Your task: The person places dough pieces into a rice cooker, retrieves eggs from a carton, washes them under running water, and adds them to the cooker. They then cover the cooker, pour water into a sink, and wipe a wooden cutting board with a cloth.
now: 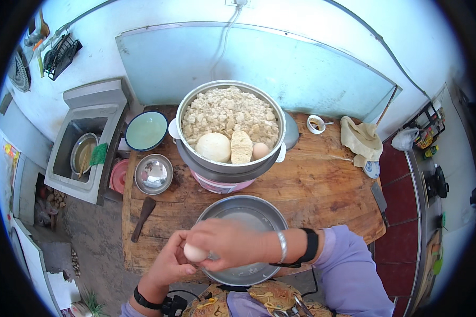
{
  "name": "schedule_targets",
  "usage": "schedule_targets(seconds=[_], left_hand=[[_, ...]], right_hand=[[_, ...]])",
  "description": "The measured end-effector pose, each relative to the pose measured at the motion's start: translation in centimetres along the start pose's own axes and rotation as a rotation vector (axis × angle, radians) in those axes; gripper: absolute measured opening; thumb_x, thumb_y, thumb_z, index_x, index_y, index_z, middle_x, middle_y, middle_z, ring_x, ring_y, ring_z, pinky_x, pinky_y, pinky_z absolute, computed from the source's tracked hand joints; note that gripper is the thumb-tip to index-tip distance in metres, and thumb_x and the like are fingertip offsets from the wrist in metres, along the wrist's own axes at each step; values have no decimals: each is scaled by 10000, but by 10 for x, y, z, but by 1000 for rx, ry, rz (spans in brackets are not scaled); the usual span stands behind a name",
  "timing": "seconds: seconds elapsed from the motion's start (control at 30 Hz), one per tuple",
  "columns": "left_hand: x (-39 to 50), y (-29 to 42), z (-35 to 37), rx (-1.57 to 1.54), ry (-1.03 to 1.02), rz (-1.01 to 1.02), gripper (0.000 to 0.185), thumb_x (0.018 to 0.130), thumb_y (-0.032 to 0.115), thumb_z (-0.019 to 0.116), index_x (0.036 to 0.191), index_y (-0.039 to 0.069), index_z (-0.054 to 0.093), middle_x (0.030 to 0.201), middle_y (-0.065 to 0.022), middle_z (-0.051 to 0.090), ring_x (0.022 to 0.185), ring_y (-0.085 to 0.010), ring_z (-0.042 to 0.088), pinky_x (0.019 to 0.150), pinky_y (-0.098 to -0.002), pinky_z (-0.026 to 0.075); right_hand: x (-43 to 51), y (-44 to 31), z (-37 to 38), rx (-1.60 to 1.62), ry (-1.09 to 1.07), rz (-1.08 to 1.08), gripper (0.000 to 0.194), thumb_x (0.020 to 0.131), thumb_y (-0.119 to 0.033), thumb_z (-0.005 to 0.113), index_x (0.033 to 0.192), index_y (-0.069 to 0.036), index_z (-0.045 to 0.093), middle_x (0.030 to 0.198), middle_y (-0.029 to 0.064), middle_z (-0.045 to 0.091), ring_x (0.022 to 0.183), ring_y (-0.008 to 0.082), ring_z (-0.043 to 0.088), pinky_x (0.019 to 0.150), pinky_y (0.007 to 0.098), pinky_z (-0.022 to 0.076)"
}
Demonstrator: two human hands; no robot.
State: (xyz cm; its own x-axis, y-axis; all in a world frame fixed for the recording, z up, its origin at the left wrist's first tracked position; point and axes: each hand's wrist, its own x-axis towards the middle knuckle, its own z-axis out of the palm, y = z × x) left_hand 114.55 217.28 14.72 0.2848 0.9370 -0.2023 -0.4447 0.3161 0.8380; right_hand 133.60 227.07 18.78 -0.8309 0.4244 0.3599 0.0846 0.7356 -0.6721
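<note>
My left hand [170, 257] holds a pale egg [195, 253] above the near-left rim of a wide metal basin [258, 210]. Blurred by motion, my right hand [226, 241] reaches across from the right, its curled fingers and thumb against the egg; whether it grips the egg is hard to tell. Some liquid and small pale bits show in the basin. Behind it stands a pot [232, 168] heaped with crumbly pale food [230, 111]. At the pot's front sit a round bun [213, 147], a cut bread piece [241, 147] and a brown egg [260, 151].
On the wooden table [321, 182] are an enamel bowl [146, 130], a steel bowl [154, 174], a dark wooden tool [143, 220], a small sauce bowl [315, 124], a cloth [361, 136] and a cleaver [379, 202] at the right edge. A sink [83, 146] stands left.
</note>
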Motion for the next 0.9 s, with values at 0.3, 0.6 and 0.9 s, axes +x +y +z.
schedule_targets(seconds=[0.3, 0.6, 0.9], left_hand=[[-35, -30, -63, 2, 541, 4, 133, 964, 127, 490, 1077, 60, 510, 974, -56, 607, 773, -87, 589, 716, -236, 498], [-61, -57, -83, -62, 651, -61, 92, 970, 125, 489, 1041, 80, 527, 925, -59, 627, 715, -90, 595, 663, -222, 504], [-69, -61, -85, -61, 687, -41, 88, 964, 127, 505, 1038, 88, 532, 926, -44, 627, 710, -74, 586, 644, -207, 491]], right_hand=[[3, 70, -153, -198, 406, 360, 399, 713, -151, 712, 1088, -63, 610, 993, 106, 652, 801, 193, 644, 726, 307, 523], [12, 114, -161, -338, 149, 679, 328, 726, -197, 698, 1030, -83, 648, 863, 136, 680, 790, 258, 657, 712, 337, 517], [19, 133, -158, -662, -37, 419, 223, 808, -222, 585, 981, -119, 682, 818, 109, 662, 795, 312, 627, 712, 409, 506]])
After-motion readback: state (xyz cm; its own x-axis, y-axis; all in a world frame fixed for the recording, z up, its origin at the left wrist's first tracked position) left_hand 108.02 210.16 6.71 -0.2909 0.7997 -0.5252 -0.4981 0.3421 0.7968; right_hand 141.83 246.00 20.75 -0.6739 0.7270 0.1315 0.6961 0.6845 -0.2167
